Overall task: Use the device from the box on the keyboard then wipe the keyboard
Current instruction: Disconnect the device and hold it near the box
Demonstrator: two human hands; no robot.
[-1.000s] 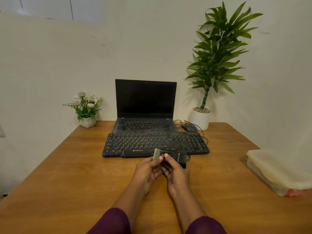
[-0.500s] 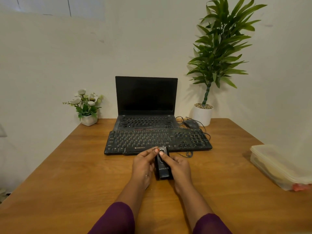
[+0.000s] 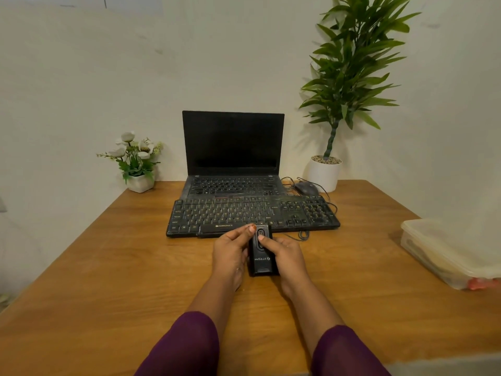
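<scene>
A small black device with an oval button on top lies lengthwise between my hands, just in front of the black keyboard. My left hand holds its left side, the index finger reaching to its far end. My right hand grips its right side, the thumb pressing on the button. The device's front end touches or nearly touches the keyboard's near edge. A translucent plastic box with its lid on sits at the table's right edge.
An open black laptop stands behind the keyboard. A mouse with cables lies to its right. A tall potted plant is at the back right, a small flower pot at the back left. The wooden table spreads around.
The device was held up and turned sideways in front of the keyboard; both hands have lowered it and turned it lengthwise. Since half a second ago it has scarcely moved.
</scene>
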